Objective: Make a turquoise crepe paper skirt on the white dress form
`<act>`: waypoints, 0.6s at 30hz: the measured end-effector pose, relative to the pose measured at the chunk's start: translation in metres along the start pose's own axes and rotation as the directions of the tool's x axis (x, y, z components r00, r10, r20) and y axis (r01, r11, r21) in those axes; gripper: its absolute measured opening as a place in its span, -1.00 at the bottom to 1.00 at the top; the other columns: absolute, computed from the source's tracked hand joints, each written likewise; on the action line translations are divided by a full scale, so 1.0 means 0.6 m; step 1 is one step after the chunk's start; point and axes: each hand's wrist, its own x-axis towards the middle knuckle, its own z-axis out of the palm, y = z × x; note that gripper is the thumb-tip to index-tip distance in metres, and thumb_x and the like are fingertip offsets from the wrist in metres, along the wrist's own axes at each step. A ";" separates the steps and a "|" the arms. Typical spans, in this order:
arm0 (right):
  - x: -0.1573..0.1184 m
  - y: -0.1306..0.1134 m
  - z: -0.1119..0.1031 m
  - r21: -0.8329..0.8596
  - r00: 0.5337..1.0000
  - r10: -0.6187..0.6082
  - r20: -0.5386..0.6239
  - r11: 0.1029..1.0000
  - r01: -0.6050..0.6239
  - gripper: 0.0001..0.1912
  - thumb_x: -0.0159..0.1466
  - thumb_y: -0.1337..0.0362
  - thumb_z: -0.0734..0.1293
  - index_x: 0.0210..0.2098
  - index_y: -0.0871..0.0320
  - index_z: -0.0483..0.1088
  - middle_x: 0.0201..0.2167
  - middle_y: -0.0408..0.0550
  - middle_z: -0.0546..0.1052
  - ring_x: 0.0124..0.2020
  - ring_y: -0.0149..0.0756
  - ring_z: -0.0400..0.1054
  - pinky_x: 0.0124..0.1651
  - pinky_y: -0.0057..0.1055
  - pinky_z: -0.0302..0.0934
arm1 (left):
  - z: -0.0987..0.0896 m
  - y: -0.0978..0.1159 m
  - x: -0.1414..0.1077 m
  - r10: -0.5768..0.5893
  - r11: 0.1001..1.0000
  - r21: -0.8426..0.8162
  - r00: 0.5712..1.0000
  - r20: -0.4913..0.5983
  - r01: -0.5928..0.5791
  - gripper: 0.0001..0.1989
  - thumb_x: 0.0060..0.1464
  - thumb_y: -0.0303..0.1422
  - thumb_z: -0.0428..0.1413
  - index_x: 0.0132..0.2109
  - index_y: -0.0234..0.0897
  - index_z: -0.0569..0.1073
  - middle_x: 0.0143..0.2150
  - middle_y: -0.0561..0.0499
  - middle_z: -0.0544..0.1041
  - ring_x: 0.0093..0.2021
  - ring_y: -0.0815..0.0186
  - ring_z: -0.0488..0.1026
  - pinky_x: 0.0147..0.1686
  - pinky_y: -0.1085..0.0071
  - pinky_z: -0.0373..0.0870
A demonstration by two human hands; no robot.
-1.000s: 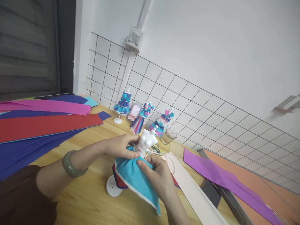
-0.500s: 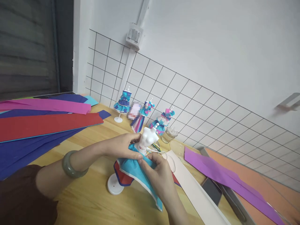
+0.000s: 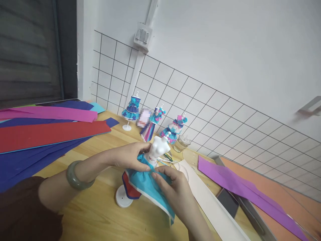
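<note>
A small white dress-form mannequin point(image 3: 160, 146) leans between my hands, its round white base point(image 3: 123, 196) showing at lower left. Around its waist lies a light-blue fabric skirt point(image 3: 147, 184) with a white edge, over a red layer with dark-blue trim point(image 3: 130, 188). My left hand point(image 3: 136, 157) wraps behind the waist, its thumb pressing the gathered blue fabric at the front. With thumb and forefinger, my right hand point(image 3: 173, 182) pinches the top edge of the same blue skirt just to the right.
Several dressed mini mannequins point(image 3: 130, 108) and a glass cup point(image 3: 182, 143) stand by the wire grid point(image 3: 175, 83). Red fabric point(image 3: 50, 134) and other coloured sheets lie at left. At right are a white strip point(image 3: 208, 201), purple fabric point(image 3: 245, 190) and a dark phone point(image 3: 227, 202).
My right hand has shifted slightly right along the skirt's waist edge, drawing the blue fabric with it. My left hand stays at the waist.
</note>
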 end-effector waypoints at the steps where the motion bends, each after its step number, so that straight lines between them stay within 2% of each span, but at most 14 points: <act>1: 0.000 -0.001 0.000 -0.003 1.000 -0.011 0.002 1.000 0.011 -0.80 0.23 0.18 0.27 -0.29 0.07 0.52 -0.35 -0.10 0.56 -0.31 -0.25 0.37 -0.26 -0.40 0.16 | 0.000 0.000 0.000 -0.010 1.000 0.005 1.000 0.000 0.010 -0.63 -0.11 -0.42 0.19 -0.09 -0.27 0.35 -0.18 0.03 0.45 -0.17 0.25 0.40 -0.28 0.45 0.33; 7: 0.005 0.005 0.000 0.032 0.997 -0.069 0.018 0.997 0.069 -0.83 0.22 0.23 0.29 -0.29 0.03 0.54 -0.35 -0.12 0.57 -0.30 -0.26 0.40 -0.25 -0.40 0.19 | 0.000 -0.001 -0.001 -0.044 0.997 0.059 0.999 0.007 0.043 -0.64 -0.13 -0.43 0.17 -0.11 -0.27 0.33 -0.20 0.02 0.42 -0.20 0.25 0.39 -0.32 0.42 0.32; 12: 0.009 0.009 0.002 0.095 0.995 0.063 -0.079 0.994 -0.056 -0.86 0.14 0.19 0.35 -0.40 0.13 0.50 -0.41 -0.08 0.56 -0.35 -0.25 0.39 -0.33 -0.41 0.20 | 0.000 0.001 -0.001 -0.049 0.993 0.104 0.999 0.016 0.047 -0.63 -0.13 -0.42 0.17 -0.11 -0.28 0.32 -0.18 0.01 0.43 -0.17 0.21 0.39 -0.30 0.41 0.31; 18: 0.013 0.009 0.007 0.070 0.989 0.094 -0.117 0.994 -0.086 -0.82 0.10 0.16 0.37 -0.46 0.16 0.46 -0.49 -0.11 0.51 -0.45 -0.31 0.31 -0.43 -0.44 0.14 | 0.002 0.008 -0.002 -0.068 0.985 0.162 0.998 0.017 0.064 -0.58 -0.15 -0.40 0.16 -0.06 -0.27 0.34 -0.18 0.01 0.44 -0.19 0.21 0.40 -0.35 0.44 0.29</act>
